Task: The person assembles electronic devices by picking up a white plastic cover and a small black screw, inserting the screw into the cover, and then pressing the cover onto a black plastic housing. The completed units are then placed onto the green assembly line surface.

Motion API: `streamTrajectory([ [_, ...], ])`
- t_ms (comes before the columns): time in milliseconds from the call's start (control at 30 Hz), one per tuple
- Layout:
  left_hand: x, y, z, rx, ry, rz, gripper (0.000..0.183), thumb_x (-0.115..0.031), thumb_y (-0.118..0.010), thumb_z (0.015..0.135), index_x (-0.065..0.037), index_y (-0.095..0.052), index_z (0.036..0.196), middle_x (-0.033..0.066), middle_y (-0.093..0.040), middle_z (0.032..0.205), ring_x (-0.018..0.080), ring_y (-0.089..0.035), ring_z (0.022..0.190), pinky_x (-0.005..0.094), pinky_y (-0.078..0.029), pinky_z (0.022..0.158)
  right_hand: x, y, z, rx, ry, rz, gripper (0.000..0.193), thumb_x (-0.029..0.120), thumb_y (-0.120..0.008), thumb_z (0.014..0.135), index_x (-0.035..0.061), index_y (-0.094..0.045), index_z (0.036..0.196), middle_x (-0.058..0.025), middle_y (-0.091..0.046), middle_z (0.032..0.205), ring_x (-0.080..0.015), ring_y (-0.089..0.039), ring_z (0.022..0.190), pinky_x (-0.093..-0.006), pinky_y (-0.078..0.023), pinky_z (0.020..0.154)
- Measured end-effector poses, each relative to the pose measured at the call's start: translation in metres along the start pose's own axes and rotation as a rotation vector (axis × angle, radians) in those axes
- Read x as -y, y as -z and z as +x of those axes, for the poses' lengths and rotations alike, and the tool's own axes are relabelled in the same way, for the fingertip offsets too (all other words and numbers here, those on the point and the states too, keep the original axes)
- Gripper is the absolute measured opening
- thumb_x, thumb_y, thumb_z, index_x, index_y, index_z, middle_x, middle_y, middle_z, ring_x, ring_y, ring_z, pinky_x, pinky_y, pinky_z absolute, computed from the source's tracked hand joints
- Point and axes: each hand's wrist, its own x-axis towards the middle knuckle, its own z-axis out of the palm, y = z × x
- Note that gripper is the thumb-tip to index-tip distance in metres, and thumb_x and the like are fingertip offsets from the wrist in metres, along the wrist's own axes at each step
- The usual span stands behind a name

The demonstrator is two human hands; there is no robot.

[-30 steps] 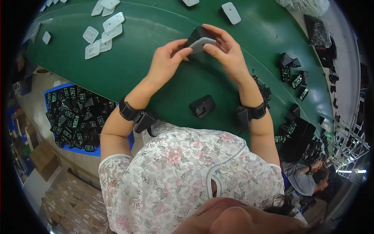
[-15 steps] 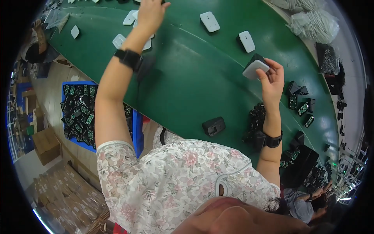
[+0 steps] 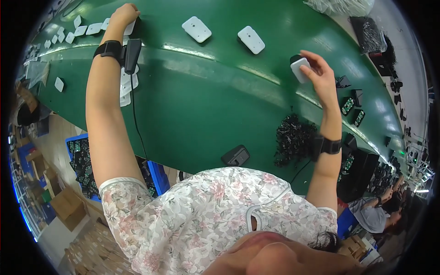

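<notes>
My right hand holds a small black case with a white cover above the right part of the table. The thumb lies on the white face and the fingers are behind. At the far left my left hand has its fingers curled over the end of another white-covered black case; its fingertips are partly hidden. Between the hands lie two more white-covered cases. Below my left wrist is a group of white covers, partly behind the arm.
A black device lies near the table's front edge. A heap of small black parts sits by my right forearm, with black housings and green circuit boards beyond. White pieces line the far left. A blue crate holds circuit-board parts.
The view has shifted, and more white pieces show at the far left. My left hand has come down onto a white-covered case. My right hand still holds its case, now turned slightly.
</notes>
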Motion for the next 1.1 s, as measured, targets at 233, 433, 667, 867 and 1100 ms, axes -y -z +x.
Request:
streamTrajectory([
  [233, -0.007, 0.068, -0.015, 0.268, 0.415, -0.213, 0.038, -0.043, -0.062, 0.084, -0.009, -0.067, 0.099, 0.0148, -0.068, 0.094, 0.0309, -0.065, 0.085, 0.0388, -0.052, 0.076, 0.006, -0.003, 0.052, 0.249, -0.079, -0.096, 0.029, 0.013, -0.068, 0.083, 0.0041, -0.061, 0.109, -0.0014, -0.064, 0.1, -0.0098, -0.057, 0.091, -0.0233, -0.044, 0.083],
  [433, 0.011, 0.083, -0.024, 0.149, 0.317, -0.163, 0.047, -0.043, -0.057, 0.088, 0.001, -0.07, 0.075, 0.017, -0.068, 0.072, 0.031, -0.065, 0.062, 0.0436, -0.052, 0.061, 0.016, 0.005, 0.062, 0.237, -0.033, -0.172, 0.031, 0.022, -0.066, 0.086, 0.0047, -0.062, 0.111, -0.0005, -0.062, 0.096, -0.0093, -0.055, 0.088, -0.0234, -0.042, 0.079],
  [667, 0.016, 0.08, -0.023, 0.24, 0.385, -0.38, 0.051, -0.046, -0.051, 0.091, 0.002, -0.068, 0.085, 0.0162, -0.068, 0.075, 0.0316, -0.064, 0.064, 0.0429, -0.051, 0.061, 0.017, 0.006, 0.06, 0.21, -0.012, -0.193, 0.032, 0.024, -0.063, 0.089, 0.0052, -0.061, 0.116, -0.0013, -0.062, 0.101, -0.0106, -0.055, 0.094, -0.0239, -0.041, 0.084],
  [867, 0.044, 0.097, -0.055, 0.214, -0.281, -0.607, 0.055, -0.051, -0.049, 0.091, 0.0, -0.069, 0.089, 0.0164, -0.069, 0.08, 0.0321, -0.066, 0.073, 0.0417, -0.051, 0.069, 0.018, 0.008, 0.04, 0.062, 0.15, -0.218, 0.03, 0.02, -0.057, 0.094, 0.0042, -0.059, 0.119, -0.0048, -0.062, 0.113, -0.0141, -0.055, 0.104, -0.0263, -0.04, 0.093],
  [1100, -0.007, 0.126, -0.104, -0.211, 0.293, 0.141, 0.054, -0.054, -0.051, 0.088, -0.004, -0.069, 0.094, 0.0164, -0.069, 0.096, 0.0326, -0.066, 0.088, 0.0441, -0.051, 0.075, 0.036, 0.016, -0.036, -0.041, 0.196, -0.241, 0.028, 0.01, -0.053, 0.095, 0.0003, -0.056, 0.121, -0.0079, -0.061, 0.115, -0.0145, -0.056, 0.104, -0.0278, -0.041, 0.094],
])
